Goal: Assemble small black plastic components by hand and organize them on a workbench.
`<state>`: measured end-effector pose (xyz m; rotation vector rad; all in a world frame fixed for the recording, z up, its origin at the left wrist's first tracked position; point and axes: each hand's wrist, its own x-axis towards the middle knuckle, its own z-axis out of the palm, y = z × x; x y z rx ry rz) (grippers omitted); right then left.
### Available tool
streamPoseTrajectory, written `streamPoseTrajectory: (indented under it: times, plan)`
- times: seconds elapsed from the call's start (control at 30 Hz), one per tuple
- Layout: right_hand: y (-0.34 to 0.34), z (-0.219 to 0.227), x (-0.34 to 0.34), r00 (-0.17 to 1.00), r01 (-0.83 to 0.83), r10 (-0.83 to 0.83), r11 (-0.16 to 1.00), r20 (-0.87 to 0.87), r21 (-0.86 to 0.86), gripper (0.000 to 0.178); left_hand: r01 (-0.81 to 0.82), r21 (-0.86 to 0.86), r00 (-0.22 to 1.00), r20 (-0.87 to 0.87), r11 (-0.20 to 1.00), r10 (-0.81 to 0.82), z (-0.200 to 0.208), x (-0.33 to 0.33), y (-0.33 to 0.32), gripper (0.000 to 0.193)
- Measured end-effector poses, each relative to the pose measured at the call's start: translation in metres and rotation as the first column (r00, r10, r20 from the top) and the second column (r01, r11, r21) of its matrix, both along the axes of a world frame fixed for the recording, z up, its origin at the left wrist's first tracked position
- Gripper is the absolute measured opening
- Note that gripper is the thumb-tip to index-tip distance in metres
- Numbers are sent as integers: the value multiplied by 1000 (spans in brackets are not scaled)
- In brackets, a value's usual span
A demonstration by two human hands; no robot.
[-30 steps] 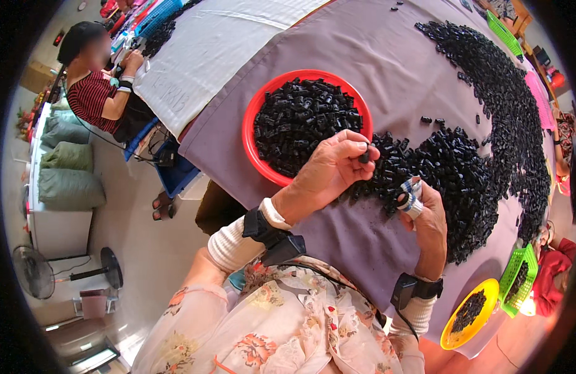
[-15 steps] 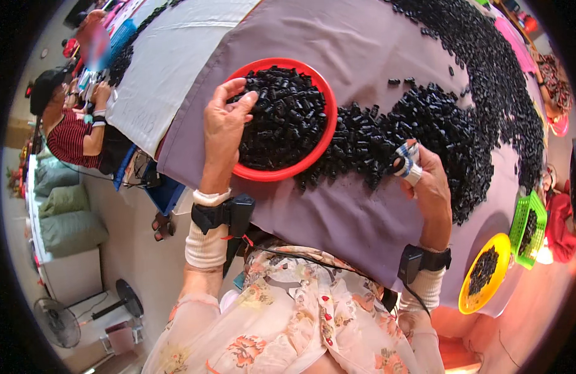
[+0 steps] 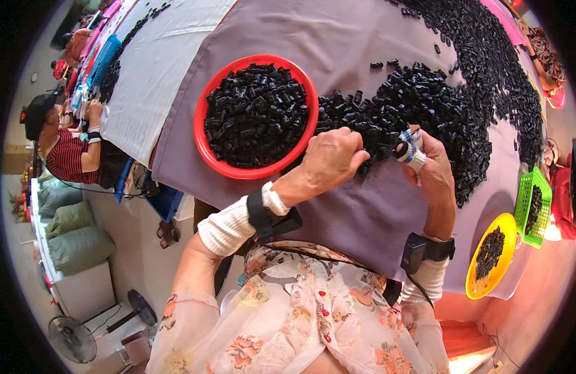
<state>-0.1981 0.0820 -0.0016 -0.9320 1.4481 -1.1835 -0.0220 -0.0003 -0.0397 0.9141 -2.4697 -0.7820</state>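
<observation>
My left hand [image 3: 330, 159] is at the near edge of a heap of small black plastic pieces [image 3: 418, 106], just right of a red round basin [image 3: 202, 134]. Its fingers are curled together; whatever they grip is hidden. More of the black pieces [image 3: 257, 115] fill the basin. My right hand [image 3: 432, 165], in front of the heap, pinches a small black piece [image 3: 399, 149]. Blue-and-white banded wrapping [image 3: 414, 153] shows at those fingertips; whether it covers the fingers or is a separate object, I cannot tell.
A yellow dish [image 3: 508, 240] and a green basket [image 3: 542, 193], both with black pieces, stand at the right. A wide band of pieces [image 3: 506, 81] runs along the far right of the cloth-covered table [image 3: 281, 31]. A co-worker [image 3: 70, 149] sits at the left.
My left hand has gone from the basin's left rim over to the heap on its right, and its fingers have closed. My right hand stays nearly in place, still pinching.
</observation>
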Motion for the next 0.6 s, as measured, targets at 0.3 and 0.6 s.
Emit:
streamPoseTrajectory:
  times: [0.3,0.6]
  plan:
    - [2,-4,1,999,38,-37,999,-17,36,17,74,-101,990,125,992,-61,-14,-17,6,15]
    - [-4,-7,7,1000,9,-9,997,9,75,14,56,275,993,-112,960,-26,-3,8,-10,18]
